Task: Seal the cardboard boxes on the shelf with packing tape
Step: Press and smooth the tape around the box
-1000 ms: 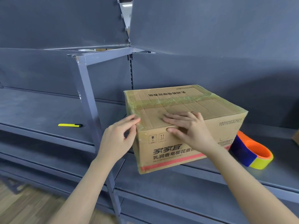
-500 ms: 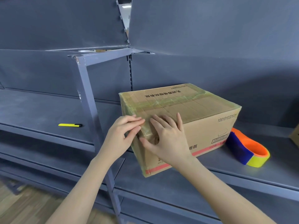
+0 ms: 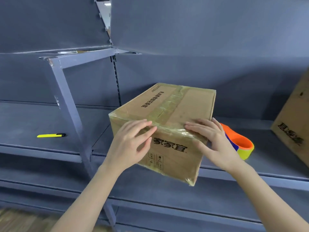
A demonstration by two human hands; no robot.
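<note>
Cardboard box (image 3: 187, 104): closed, standing on the grey metal shelf (image 3: 33, 126) at an angle, its near lower corner projecting over the shelf's front lip. Clear glossy tape strip (image 3: 168, 104) runs along the top centre seam; further tape wraps the top front edge and the near vertical corners, wrinkled in places. Black Chinese lettering is printed on the top and front faces, with handling symbols low on the front.

Left hand (image 3: 128, 144): fingers extended and slightly spread, tips resting on the taped top front edge, thumb against the front face; nothing gripped.

Right hand (image 3: 212, 139): fingers straight, laid flat over the same edge near the right corner, thumb down the front face; nothing gripped.

Tape dispenser (image 3: 242, 144), orange, blue and yellow, lies just behind the right hand beside the box. A second cardboard box (image 3: 294, 124) leans at far right. A yellow utility knife (image 3: 51, 135) lies well apart on the left shelf bay, beyond the upright post (image 3: 70, 114).
</note>
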